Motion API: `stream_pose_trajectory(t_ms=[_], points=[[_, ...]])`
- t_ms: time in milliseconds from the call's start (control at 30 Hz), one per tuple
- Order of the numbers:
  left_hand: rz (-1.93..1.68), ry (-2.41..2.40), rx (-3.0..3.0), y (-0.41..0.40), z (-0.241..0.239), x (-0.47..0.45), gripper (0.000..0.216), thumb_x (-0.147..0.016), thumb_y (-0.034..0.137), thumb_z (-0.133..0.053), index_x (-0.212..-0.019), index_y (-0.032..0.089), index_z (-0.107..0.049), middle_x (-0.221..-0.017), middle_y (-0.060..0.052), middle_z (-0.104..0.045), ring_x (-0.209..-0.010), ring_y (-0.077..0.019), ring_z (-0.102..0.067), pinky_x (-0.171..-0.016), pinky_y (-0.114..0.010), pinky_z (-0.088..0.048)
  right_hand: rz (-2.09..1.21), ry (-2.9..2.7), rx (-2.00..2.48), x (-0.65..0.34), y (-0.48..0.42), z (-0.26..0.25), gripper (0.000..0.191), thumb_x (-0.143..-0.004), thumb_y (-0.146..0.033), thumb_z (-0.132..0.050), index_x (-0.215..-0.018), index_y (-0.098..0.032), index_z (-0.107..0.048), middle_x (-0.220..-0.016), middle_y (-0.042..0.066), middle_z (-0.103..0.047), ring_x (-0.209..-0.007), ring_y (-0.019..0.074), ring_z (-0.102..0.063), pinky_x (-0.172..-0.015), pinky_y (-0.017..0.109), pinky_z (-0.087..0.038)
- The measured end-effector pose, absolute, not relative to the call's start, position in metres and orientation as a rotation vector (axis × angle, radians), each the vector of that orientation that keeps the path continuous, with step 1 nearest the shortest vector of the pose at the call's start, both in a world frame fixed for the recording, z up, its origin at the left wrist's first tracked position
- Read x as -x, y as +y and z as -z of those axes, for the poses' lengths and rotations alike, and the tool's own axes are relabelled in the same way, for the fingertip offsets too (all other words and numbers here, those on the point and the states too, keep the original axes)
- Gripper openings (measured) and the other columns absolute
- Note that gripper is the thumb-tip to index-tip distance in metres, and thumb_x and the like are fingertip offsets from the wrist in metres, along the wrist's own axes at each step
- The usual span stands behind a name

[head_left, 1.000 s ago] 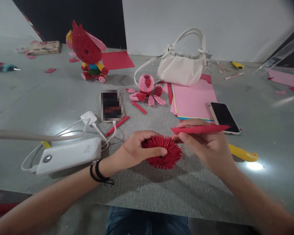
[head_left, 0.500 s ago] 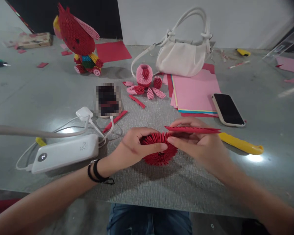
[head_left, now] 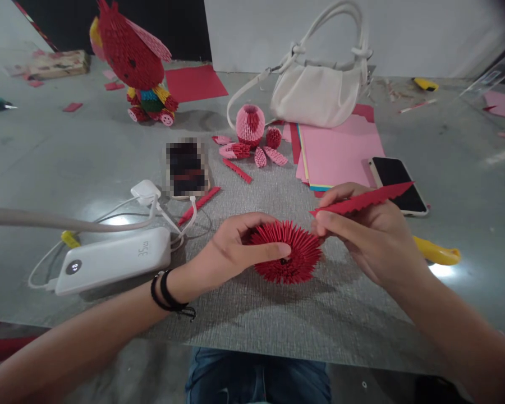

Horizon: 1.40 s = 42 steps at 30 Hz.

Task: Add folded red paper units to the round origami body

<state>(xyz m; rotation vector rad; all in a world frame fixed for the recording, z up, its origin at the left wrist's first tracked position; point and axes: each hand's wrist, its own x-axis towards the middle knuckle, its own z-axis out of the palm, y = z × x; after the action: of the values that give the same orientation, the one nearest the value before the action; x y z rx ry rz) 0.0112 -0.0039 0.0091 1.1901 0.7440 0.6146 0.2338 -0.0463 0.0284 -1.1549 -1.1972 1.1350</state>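
Observation:
My left hand (head_left: 246, 247) grips a round red piece of folded paper (head_left: 303, 255), its thumb laid across the top near the dark centre. Many pointed paper units fan out around that piece. Just right of it, my right hand (head_left: 362, 230) pinches a long red strip of nested folded paper units (head_left: 366, 199) between thumb and fingers; the strip slants up to the right. Two similar red strips lie on the table, one (head_left: 200, 206) by the charging cable and another (head_left: 237, 170) farther back.
A white power bank (head_left: 113, 261) with cables lies left, near a blurred phone (head_left: 188, 168). Behind stand a red paper figure (head_left: 141, 62), a pink paper vase shape (head_left: 250, 124) and a white handbag (head_left: 315, 92). Coloured sheets (head_left: 340, 151), another phone (head_left: 398, 182) and a yellow cutter (head_left: 440, 252) lie right.
My right hand has moved right and away from the round piece, and the strip in it has tilted up. The round piece has shifted slightly right in view, showing more of its top.

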Motion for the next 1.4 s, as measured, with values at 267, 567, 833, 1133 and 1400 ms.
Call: stream_pose_trajectory(t_ms=[267, 567, 833, 1133, 1400], points=[[-0.631, 0.68, -1.161, -0.004, -0.009, -0.011, 0.025, -0.078, 0.025, -0.089, -0.097, 0.016, -0.076, -0.089, -0.001, -0.074, -0.078, -0.0108, -0.065, -0.072, -0.021, -0.053, -1.278, -1.266, 1.132, -0.245, -0.043, -0.037, 0.011, -0.086, -0.03, -0.083, -0.096, -0.03, -0.081, -0.075, -0.001, -0.075, -0.071, 0.0159, -0.074, -0.065, 0.028, -0.067], [-0.616, 0.711, -1.205, -0.004, -0.011, -0.01, 0.035, -0.073, 0.026, -0.092, -0.102, 0.016, -0.076, -0.09, -0.001, -0.076, -0.078, -0.012, -0.067, -0.074, -0.023, -0.056, -1.186, -1.264, 1.146, -0.244, -0.042, -0.033, 0.007, -0.083, -0.027, -0.085, -0.085, -0.029, -0.079, -0.077, -0.002, -0.072, -0.071, 0.0144, -0.07, -0.069, 0.028, -0.063], [-0.633, 0.672, -1.212, -0.004, -0.009, -0.01, 0.043, -0.072, 0.022, -0.093, -0.112, 0.019, -0.075, -0.098, -0.002, -0.078, -0.088, -0.0132, -0.07, -0.084, -0.023, -0.056, -1.07, -1.361, 1.213, -0.239, -0.046, -0.031, 0.013, -0.085, -0.019, -0.078, -0.09, -0.031, -0.077, -0.092, 0.0, -0.07, -0.08, 0.0171, -0.064, -0.067, 0.029, -0.056], [-0.61, 0.687, -1.249, -0.004, -0.014, -0.01, 0.018, -0.082, 0.025, -0.085, -0.096, 0.016, -0.078, -0.09, -0.002, -0.077, -0.078, -0.0112, -0.067, -0.073, -0.019, -0.055, -1.131, -1.408, 1.198, -0.236, -0.048, -0.033, 0.01, -0.083, -0.023, -0.084, -0.089, -0.03, -0.08, -0.095, -0.002, -0.077, -0.086, 0.0155, -0.071, -0.075, 0.026, -0.061], [-0.617, 0.74, -1.312, -0.006, -0.019, -0.009, 0.018, -0.079, 0.015, -0.085, -0.096, 0.018, -0.079, -0.086, 0.002, -0.076, -0.076, -0.0092, -0.066, -0.068, -0.015, -0.053, -1.242, -1.399, 1.283, -0.231, -0.048, -0.038, 0.01, -0.081, -0.02, -0.083, -0.086, -0.027, -0.077, -0.087, -0.003, -0.075, -0.08, 0.0142, -0.07, -0.072, 0.024, -0.058]])
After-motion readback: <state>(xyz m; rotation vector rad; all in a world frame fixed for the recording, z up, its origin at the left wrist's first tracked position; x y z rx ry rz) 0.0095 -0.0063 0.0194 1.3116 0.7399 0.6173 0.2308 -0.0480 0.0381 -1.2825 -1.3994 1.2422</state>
